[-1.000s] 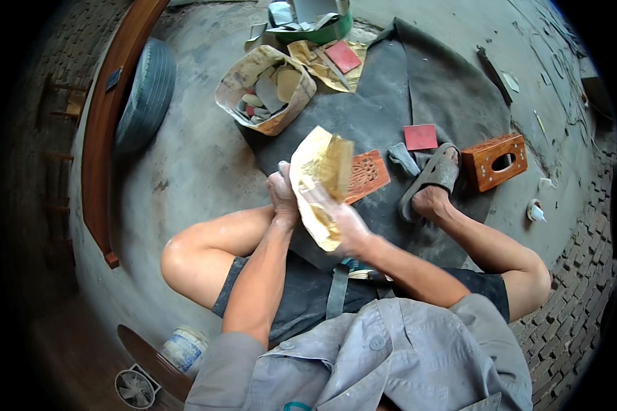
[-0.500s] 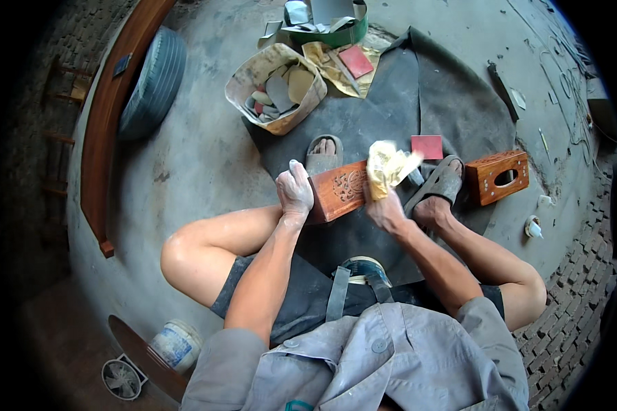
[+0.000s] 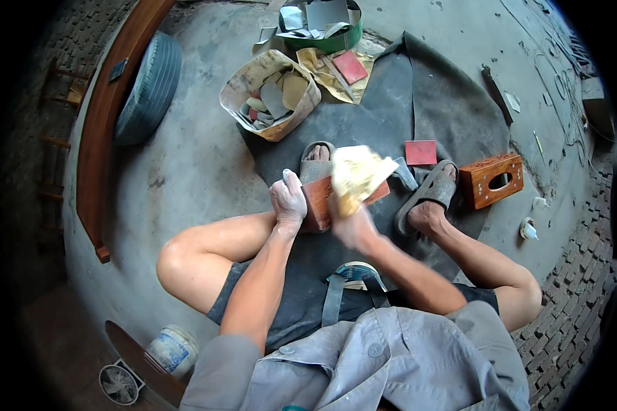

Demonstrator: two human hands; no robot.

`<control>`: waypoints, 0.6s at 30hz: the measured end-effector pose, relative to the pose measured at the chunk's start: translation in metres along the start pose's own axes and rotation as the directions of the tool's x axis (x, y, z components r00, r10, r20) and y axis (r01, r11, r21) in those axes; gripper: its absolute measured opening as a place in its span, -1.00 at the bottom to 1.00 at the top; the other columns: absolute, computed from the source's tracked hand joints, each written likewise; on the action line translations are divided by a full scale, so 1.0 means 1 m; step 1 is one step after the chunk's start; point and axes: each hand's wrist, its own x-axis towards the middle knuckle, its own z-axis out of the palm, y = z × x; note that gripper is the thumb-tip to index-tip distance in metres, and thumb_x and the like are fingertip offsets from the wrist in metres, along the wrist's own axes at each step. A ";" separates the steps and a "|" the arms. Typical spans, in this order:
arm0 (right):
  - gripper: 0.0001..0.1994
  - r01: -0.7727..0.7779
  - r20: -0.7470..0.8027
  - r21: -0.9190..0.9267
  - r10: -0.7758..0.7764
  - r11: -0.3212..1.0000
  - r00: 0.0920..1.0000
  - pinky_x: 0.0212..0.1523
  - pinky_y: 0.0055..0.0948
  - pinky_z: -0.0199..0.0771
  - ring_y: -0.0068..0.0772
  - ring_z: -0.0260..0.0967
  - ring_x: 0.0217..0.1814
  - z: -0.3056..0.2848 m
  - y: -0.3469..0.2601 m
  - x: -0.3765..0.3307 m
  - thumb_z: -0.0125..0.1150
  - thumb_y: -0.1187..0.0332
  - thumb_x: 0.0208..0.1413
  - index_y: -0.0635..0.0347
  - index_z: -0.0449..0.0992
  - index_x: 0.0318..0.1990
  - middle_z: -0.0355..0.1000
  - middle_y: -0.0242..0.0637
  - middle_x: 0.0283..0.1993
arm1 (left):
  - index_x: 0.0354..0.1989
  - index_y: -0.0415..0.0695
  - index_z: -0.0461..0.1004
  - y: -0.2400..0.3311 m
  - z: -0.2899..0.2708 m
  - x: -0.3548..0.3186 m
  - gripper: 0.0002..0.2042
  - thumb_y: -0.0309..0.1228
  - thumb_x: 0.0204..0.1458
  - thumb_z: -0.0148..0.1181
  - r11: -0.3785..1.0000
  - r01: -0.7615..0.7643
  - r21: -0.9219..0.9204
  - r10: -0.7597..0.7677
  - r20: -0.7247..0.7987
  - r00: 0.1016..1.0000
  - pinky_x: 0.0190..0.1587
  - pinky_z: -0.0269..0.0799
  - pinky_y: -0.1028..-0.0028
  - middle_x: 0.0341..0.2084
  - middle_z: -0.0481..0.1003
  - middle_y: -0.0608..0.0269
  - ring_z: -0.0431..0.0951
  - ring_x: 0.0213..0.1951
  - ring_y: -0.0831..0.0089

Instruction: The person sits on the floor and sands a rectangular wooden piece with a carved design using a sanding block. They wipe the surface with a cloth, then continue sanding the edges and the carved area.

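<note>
yellow sheet (image 3: 362,168) shifted leftward along wooden box (image 3: 316,207), now hiding much of its upper face; suggests rubbing stroke under way. person's right hand (image 3: 352,226), blurred, pinches sheet's lower end. left hand (image 3: 288,200) clasps box's left end. box above dark mat (image 3: 370,123), near left sandal (image 3: 315,168).

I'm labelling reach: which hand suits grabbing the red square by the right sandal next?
Right hand, probably: it's nearer the red square, though holding a yellow sheet; left hand holds the wooden piece.
</note>
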 end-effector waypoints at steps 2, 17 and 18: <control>-0.60 -0.009 0.137 0.077 -0.002 0.997 0.991 0.39 -0.23 0.27 -0.25 0.41 0.29 0.004 0.003 0.002 -0.08 0.37 0.39 0.34 0.35 0.29 0.46 -0.04 0.24 | -0.70 -0.28 0.30 -0.008 0.000 -0.013 -0.43 -0.20 0.40 -0.17 1.000 0.008 -0.006 -0.008 0.019 1.000 -0.49 0.20 0.15 -0.80 0.27 0.08 0.32 -0.67 0.31; -0.46 -0.370 0.203 0.071 0.350 0.926 0.915 0.54 0.17 -0.03 0.49 0.19 0.39 0.020 0.096 -0.004 0.01 0.34 0.23 0.61 0.33 0.27 0.31 0.42 0.29 | -0.68 -0.39 0.43 0.019 0.001 -0.006 -0.38 -0.18 0.38 -0.19 0.997 0.074 0.020 -0.075 0.027 0.997 -0.39 0.30 -0.06 -0.64 0.45 -0.32 0.54 -0.51 -0.24; -0.46 -0.204 0.085 -0.100 0.212 0.974 0.974 0.55 0.16 -0.03 0.48 0.17 0.42 0.036 0.109 -0.026 -0.01 0.38 0.22 0.64 0.31 0.28 0.28 0.44 0.31 | -0.68 -0.41 0.43 0.017 0.004 -0.001 -0.38 -0.18 0.37 -0.18 0.998 0.056 0.042 -0.057 0.039 0.998 -0.39 0.30 -0.07 -0.63 0.45 -0.34 0.54 -0.51 -0.25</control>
